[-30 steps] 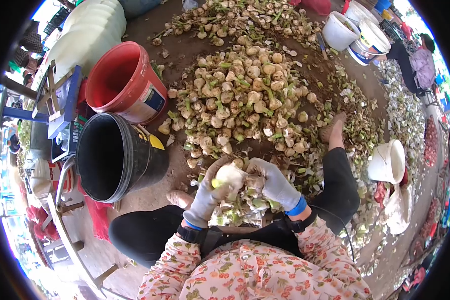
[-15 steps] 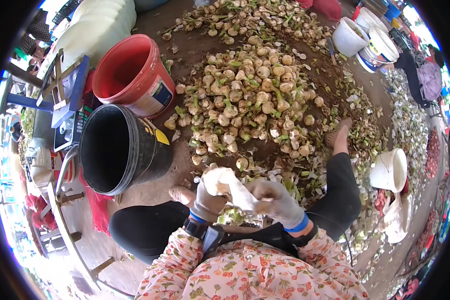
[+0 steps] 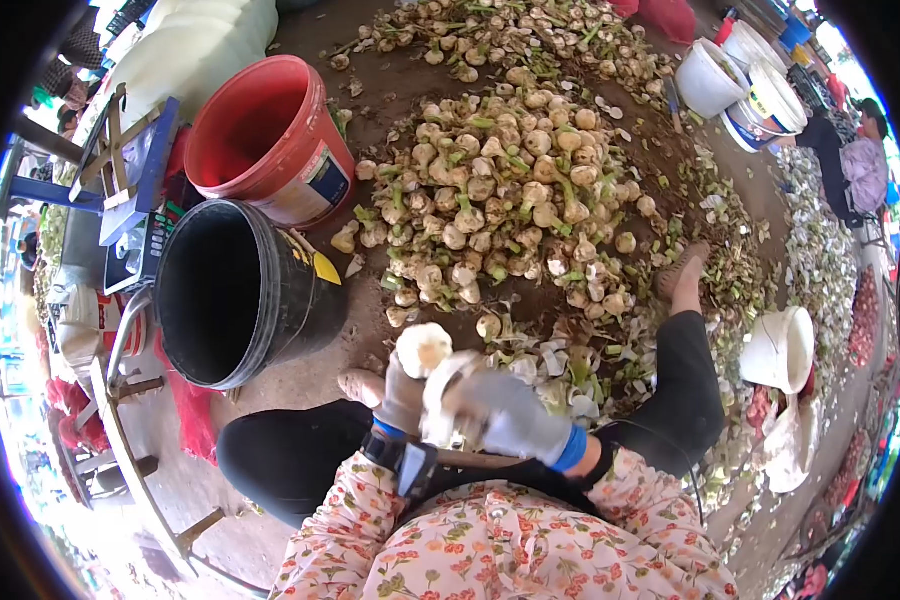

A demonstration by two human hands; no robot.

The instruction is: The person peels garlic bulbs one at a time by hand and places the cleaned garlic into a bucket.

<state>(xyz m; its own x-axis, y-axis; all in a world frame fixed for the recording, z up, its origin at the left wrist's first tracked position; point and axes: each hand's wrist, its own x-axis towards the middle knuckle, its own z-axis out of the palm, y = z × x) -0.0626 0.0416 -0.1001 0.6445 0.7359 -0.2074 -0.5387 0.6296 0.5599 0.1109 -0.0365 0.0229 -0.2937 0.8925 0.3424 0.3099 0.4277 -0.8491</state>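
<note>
A pale garlic bulb (image 3: 424,349) sits upright in the fingertips of my gloved left hand (image 3: 400,400), which is closed around its lower part. Just to the right is my gloved right hand (image 3: 515,412), its fingers smeared by motion, so their grip does not show. Between the hands a whitish strip (image 3: 448,395) is blurred; it looks like garlic skin. Beyond my hands lies a large heap of garlic bulbs (image 3: 515,190) with cut green stems. Loose peelings (image 3: 570,375) are scattered on the ground by my right hand.
To my left stand a black bucket (image 3: 220,300) and a red bucket (image 3: 260,130). A small white bucket (image 3: 778,350) is at my right, and white buckets (image 3: 710,78) stand farther back. A metal frame (image 3: 120,430) runs along the left. Another person (image 3: 860,165) sits at the far right.
My right hand has moved slightly left and turned, now blurred. The white skin stretched between my hands has shifted down, and the bulb in my left hand now shows round and pale.
</note>
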